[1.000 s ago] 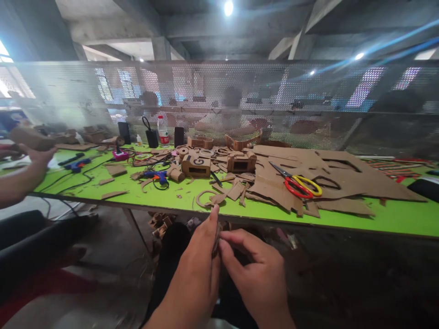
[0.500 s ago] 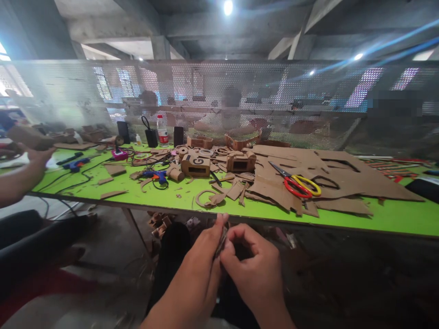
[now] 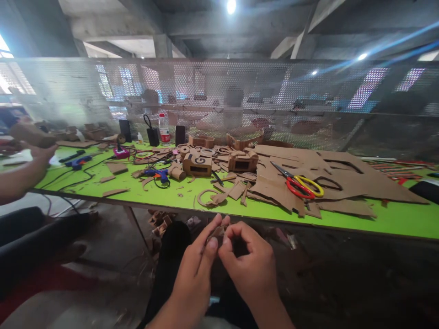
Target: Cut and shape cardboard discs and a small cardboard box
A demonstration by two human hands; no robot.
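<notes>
Below the front edge of the green table (image 3: 178,198), my left hand (image 3: 196,269) and my right hand (image 3: 251,267) meet over my lap. Both pinch a small thin piece of brown cardboard (image 3: 216,233) between their fingertips. The left fingers lie stretched along it; the right thumb and forefinger curl round its other side. Most of the piece is hidden by the fingers.
On the table lie cardboard sheets (image 3: 308,176), red and yellow scissors (image 3: 302,185), a cardboard box marked G (image 3: 197,165), a blue glue gun (image 3: 156,173) with cables and a bottle (image 3: 164,130). A perforated metal screen (image 3: 240,100) backs it. Another person's arm (image 3: 20,171) reaches in at left.
My hands have sunk slightly and the cardboard piece has been turned between the fingertips. The left fingers now lie flatter against it. The other person's arm stays at the left.
</notes>
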